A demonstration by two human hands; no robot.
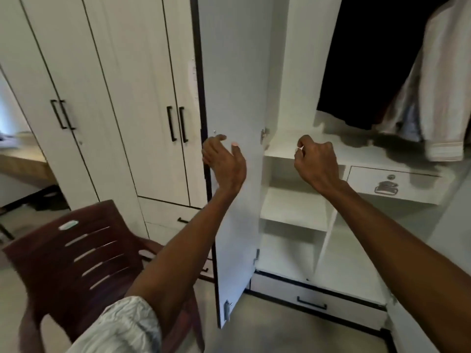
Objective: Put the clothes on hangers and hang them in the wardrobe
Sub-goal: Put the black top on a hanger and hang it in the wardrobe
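The wardrobe stands open, its white door (237, 85) swung out toward me. Inside, a dark garment (369, 72) and a pale striped shirt (443, 93) hang at the upper right; their hangers are out of sight. My left hand (224, 161) is raised with relaxed fingers and its palm against the door's inner face, near the free edge. My right hand (316, 161) hovers in front of the top shelf (283, 149), with curled fingers and nothing visible in it.
A dark brown plastic chair (76, 256) stands at the lower left, close to the open door. White shelves (293, 210), a small locked drawer (390, 182) and a bottom drawer (313, 301) fill the wardrobe's lower part. Closed wardrobe doors (127, 98) line the left.
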